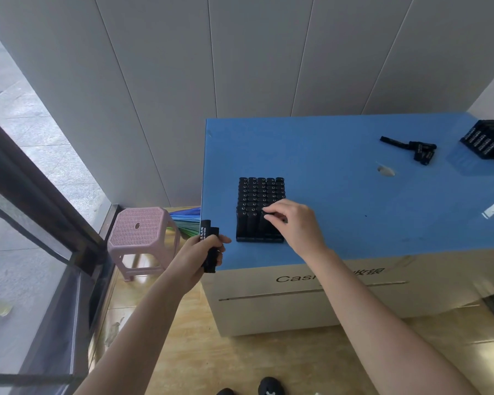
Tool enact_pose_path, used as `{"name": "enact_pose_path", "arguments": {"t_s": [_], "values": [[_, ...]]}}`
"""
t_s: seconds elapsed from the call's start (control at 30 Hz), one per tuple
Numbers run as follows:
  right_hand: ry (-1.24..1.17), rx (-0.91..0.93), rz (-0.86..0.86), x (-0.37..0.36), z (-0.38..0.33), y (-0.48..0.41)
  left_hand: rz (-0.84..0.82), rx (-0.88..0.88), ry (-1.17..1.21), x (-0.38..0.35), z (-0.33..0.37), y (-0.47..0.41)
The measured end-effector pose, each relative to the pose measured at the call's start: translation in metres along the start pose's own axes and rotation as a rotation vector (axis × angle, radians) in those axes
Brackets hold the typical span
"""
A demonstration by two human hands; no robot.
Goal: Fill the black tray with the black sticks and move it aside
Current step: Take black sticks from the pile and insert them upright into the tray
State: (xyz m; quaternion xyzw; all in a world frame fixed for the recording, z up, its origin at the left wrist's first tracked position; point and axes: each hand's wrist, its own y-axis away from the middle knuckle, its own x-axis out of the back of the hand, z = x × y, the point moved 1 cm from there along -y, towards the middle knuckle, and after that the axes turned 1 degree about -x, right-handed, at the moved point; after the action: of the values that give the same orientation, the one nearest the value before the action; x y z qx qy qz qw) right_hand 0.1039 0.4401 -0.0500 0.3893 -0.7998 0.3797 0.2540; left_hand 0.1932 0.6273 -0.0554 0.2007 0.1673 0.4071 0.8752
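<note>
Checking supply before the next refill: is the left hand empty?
No, the left hand grips a few black sticks beside the blue table's left edge.

Bright, even daylight from the window (26, 155) at left (glare on the blue tabletop (354, 212)), wide-angle bending at edges.

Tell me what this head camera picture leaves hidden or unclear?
- Black tray, head view: the right hand covers its near right corner, so whether that slot is filled cannot be told.
- Sticks in the left hand: fingers wrap them, so their count is unclear; the white print is too small to read.
- Second tray: cut off by the right edge.
- Counter lettering: partly hidden by the right forearm.
</note>
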Motion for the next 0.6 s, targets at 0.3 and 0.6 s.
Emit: {"name": "enact_pose_path", "arguments": {"t_s": [0.3, 0.6], "values": [[-0.027, 0.06, -0.026, -0.002, 0.004, -0.002, 0.011, 0.008, 0.034, -0.003, 0.003, 0.003], [0.074, -0.003, -0.187, 0.0, 0.002, -0.013, 0.012, -0.068, -0.041, -0.009, 0.005, 0.008]]}}
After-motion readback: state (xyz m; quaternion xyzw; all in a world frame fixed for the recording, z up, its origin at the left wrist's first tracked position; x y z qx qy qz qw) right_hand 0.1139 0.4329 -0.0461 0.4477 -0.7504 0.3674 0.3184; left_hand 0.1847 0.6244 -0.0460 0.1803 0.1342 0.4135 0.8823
